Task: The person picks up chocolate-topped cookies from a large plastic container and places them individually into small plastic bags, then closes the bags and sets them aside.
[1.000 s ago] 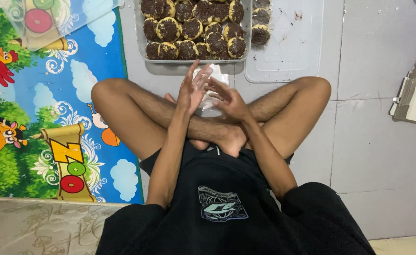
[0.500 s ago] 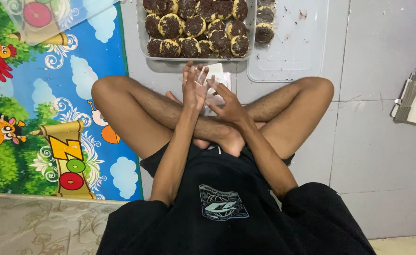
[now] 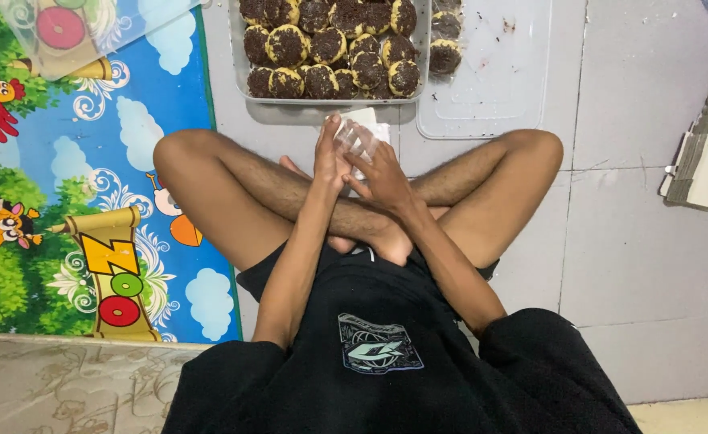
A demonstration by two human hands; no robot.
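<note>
Both hands are up over the crossed legs, working a small clear plastic bag (image 3: 357, 138). Left hand (image 3: 326, 157) is flat against the bag's 9 o'clock side, fingers straight and pointing to 12. Right hand (image 3: 380, 173) pinches the bag from 4 o'clock, thumb and fingers closed on the film. Whether the left hand actually grips or just presses, I cannot tell.

The bag sits between the hands, just short of the clear tray (image 3: 245, 87) at 12 o'clock, which is packed with dark round chocolate-topped cookies (image 3: 330, 48). A lid-like clear tray (image 3: 498, 80) at 1 o'clock has a few more.

Handling read: the bag is very light, limp and thin, likely slippery and prone to clinging. It needs a pinch at the mouth edges, not the middle. No crush risk while it looks empty.

A colourful play mat (image 3: 72, 201) lies at 9 o'clock, on a grey tiled floor (image 3: 651, 265).
</note>
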